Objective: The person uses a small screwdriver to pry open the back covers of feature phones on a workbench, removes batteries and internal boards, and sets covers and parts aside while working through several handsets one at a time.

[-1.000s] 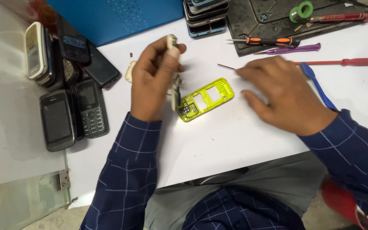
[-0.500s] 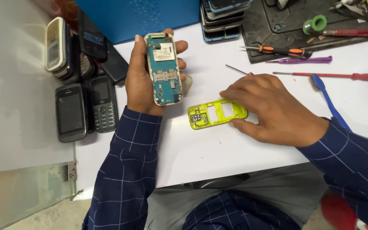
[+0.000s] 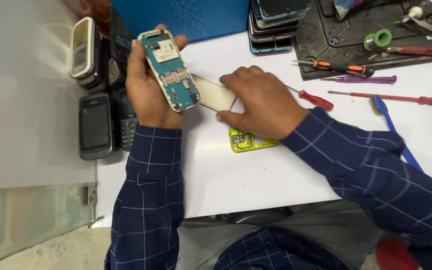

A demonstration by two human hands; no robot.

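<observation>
Left hand (image 3: 148, 92) closed around opened phone body (image 3: 170, 70), teal circuit board facing up, held tilted above white table (image 3: 236, 180) at about 10 o'clock from frame centre. Right hand (image 3: 263, 102) flat, fingers together, pressing on pale beige flat panel (image 3: 216, 93) lying on table just right of phone body; whether panel is pinched or only touched: cannot tell. Yellow keypad frame (image 3: 248, 141) on table at 6 o'clock of right hand, partly hidden under wrist. Red-handled screwdriver (image 3: 315, 100) at 3 o'clock of right hand, near but apart. Row of old phones (image 3: 96, 120) at 9 o'clock of left hand, close to left wrist. Blue brush (image 3: 391, 130) and dark tool mat (image 3: 336, 55) further out toward 2 o'clock. Judgement on step in hand: lifting panel toward phone body. To do well: slide panel by its edges, not by pressing on its face; keep left grip on phone's sides, clear of exposed board; keep board level so nothing loose drops; mind sleeve near yellow keypad frame and screwdriver tip, both easy to sweep off position.
</observation>
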